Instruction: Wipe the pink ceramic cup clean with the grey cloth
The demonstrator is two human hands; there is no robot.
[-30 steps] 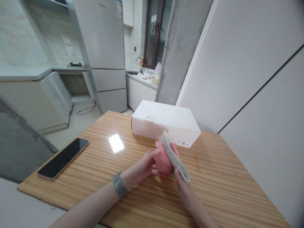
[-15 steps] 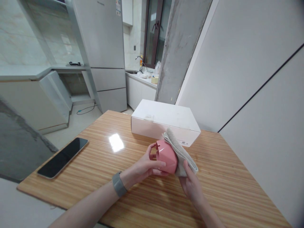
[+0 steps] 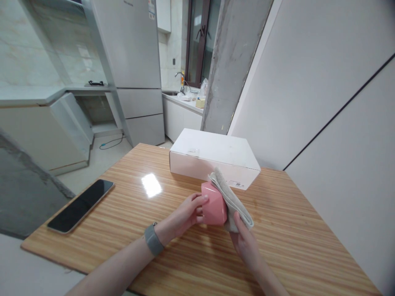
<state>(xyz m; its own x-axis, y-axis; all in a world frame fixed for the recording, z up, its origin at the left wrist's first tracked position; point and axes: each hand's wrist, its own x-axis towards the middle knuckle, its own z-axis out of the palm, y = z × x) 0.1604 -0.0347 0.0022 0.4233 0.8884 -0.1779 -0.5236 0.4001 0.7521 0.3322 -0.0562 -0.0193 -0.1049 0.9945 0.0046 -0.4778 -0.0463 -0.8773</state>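
Observation:
My left hand grips a pink faceted cup from its left side, just above the wooden table. A grey band sits on that wrist. My right hand holds a folded grey-beige cloth and presses it against the right side of the pink cup. The fingers of the right hand are mostly hidden under the cloth.
A white cardboard box lies just behind the hands. A black phone rests near the table's left edge. A white wall runs along the right side. A fridge and kitchen counters stand beyond the table.
The pink cup has been turned in my left hand, its open side and handle no longer showing, while the cloth stays against its right side.

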